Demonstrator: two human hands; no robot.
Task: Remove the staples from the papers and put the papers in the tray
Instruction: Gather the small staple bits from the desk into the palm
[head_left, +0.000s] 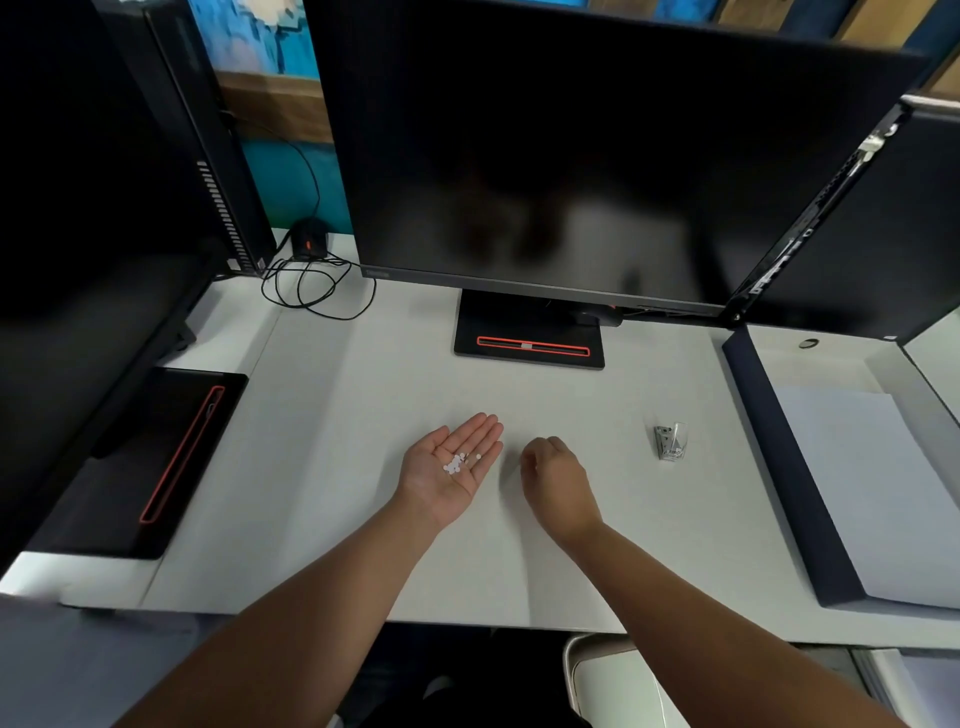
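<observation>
My left hand (451, 470) lies palm up on the white desk with fingers straight, and several small white paper bits (455, 463) sit in the palm. Just to its right my right hand (555, 480) hovers palm down with fingers curled toward the desk; whether it pinches anything is hidden. A small clear and metal staple remover (670, 441) stands on the desk to the right of both hands. White papers (862, 488) lie in the dark tray (774, 452) at the right edge.
A large dark monitor (571, 156) with its stand base (530, 345) stands behind the hands. Another monitor base (156, 457) sits at the left. Black cables (311, 286) coil at the back left. A chair (613, 680) shows below the desk edge.
</observation>
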